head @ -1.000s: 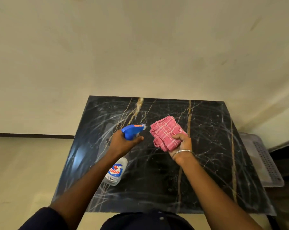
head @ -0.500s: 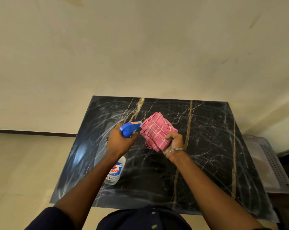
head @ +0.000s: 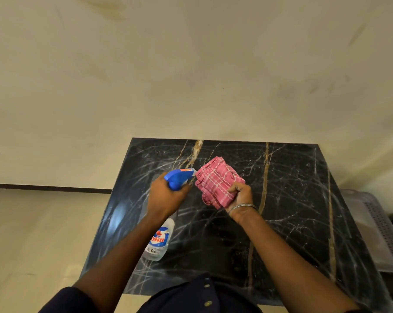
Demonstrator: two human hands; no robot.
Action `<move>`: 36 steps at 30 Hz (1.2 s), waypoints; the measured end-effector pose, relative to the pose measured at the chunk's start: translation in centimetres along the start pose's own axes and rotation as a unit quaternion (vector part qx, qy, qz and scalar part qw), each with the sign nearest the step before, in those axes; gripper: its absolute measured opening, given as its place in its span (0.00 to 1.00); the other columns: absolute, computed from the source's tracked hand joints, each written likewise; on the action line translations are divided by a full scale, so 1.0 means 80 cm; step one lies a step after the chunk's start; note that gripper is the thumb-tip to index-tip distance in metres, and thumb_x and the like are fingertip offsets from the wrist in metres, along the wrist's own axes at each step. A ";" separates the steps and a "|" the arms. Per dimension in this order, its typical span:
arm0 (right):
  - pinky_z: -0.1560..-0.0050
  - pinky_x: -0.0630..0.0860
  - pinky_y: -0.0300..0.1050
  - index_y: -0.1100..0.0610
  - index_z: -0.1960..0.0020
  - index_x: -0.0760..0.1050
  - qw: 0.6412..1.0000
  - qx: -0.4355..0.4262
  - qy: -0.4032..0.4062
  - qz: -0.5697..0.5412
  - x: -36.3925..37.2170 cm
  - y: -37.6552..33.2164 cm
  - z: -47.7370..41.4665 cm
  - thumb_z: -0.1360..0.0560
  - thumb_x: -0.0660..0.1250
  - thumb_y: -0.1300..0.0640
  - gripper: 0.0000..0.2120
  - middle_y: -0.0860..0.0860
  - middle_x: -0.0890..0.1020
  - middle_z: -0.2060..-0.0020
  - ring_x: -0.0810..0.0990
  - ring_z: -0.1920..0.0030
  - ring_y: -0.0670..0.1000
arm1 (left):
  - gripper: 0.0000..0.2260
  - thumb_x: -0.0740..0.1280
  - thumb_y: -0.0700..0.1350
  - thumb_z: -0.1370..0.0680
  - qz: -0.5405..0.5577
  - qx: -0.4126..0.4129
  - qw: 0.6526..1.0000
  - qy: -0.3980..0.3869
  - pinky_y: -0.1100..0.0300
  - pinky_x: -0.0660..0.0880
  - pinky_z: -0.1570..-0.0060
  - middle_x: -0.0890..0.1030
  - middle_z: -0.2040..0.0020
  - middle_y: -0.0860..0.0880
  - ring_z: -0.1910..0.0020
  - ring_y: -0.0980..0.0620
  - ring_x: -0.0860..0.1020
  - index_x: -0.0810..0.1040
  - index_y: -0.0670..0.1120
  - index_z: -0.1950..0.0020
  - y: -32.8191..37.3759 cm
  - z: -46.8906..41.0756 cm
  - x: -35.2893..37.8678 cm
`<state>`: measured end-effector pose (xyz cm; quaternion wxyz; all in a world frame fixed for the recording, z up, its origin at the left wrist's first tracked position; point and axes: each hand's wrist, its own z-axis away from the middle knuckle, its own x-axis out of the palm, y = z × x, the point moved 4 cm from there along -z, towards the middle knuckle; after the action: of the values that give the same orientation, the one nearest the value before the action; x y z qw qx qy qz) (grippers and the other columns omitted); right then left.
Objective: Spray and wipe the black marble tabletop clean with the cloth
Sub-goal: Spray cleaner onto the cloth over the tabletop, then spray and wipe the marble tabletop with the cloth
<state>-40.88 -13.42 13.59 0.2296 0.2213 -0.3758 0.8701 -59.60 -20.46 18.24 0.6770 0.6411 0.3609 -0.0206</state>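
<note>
The left hand gripped the neck of a clear spray bottle w/ a blue trigger head, fingers wrapped round it. The bottle hung tilted above the black marble tabletop, its base toward the near edge and its nozzle aimed at the cloth. The right hand was clenched on a folded pink checked cloth, held up off the tabletop over its middle, just beside the nozzle (touching or a hair apart, couldn't tell). A thin metal bangle sat on the right wrist. The tabletop showed gold veins and pale swirling streaks. Off its right edge lay a grey perforated plastic tray. Beyond its far edge rose a cream wall.
</note>
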 end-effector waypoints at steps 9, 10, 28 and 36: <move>0.48 0.77 0.60 0.62 0.48 0.76 1.000 -0.001 0.008 0.001 0.033 0.021 -0.027 0.30 0.51 0.69 0.18 0.58 0.79 0.52 0.77 0.49 0.62 | 0.05 0.73 0.44 0.27 0.004 0.018 0.999 -0.039 0.62 0.74 0.67 0.78 0.68 0.51 0.71 0.57 0.75 0.79 0.48 0.54 -0.031 -0.022 -0.017; 0.46 0.76 0.61 0.62 0.49 0.76 1.000 -0.001 0.007 -0.001 0.038 0.023 -0.029 0.30 0.51 0.69 0.18 0.58 0.79 0.53 0.77 0.49 0.62 | 0.05 0.74 0.44 0.27 0.008 0.016 0.999 -0.038 0.62 0.74 0.66 0.78 0.67 0.51 0.70 0.57 0.76 0.80 0.48 0.53 -0.032 -0.025 -0.019; 0.42 0.78 0.58 0.50 0.27 0.63 0.883 -0.181 0.010 0.432 0.192 0.090 -0.213 0.19 0.60 0.51 0.21 0.50 0.78 0.49 0.80 0.49 0.53 | 0.06 0.72 0.49 0.25 0.176 -0.059 0.982 0.031 0.69 0.71 0.67 0.74 0.71 0.56 0.71 0.60 0.72 0.81 0.47 0.54 -0.097 -0.093 -0.104; 0.23 0.48 0.60 0.55 0.20 0.49 0.501 -0.210 -0.147 0.826 0.240 0.155 -0.290 0.21 0.60 0.43 0.36 0.55 0.50 0.21 0.48 0.21 0.57 | 0.10 0.72 0.45 0.25 0.174 -0.066 0.980 0.072 0.72 0.69 0.65 0.72 0.67 0.57 0.69 0.62 0.74 0.76 0.39 0.55 -0.125 -0.123 -0.130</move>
<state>-68.16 1.00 3.09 -0.6128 -0.1199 -0.5876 0.5146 -76.73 -18.03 15.86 0.6832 0.6481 0.2919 0.1675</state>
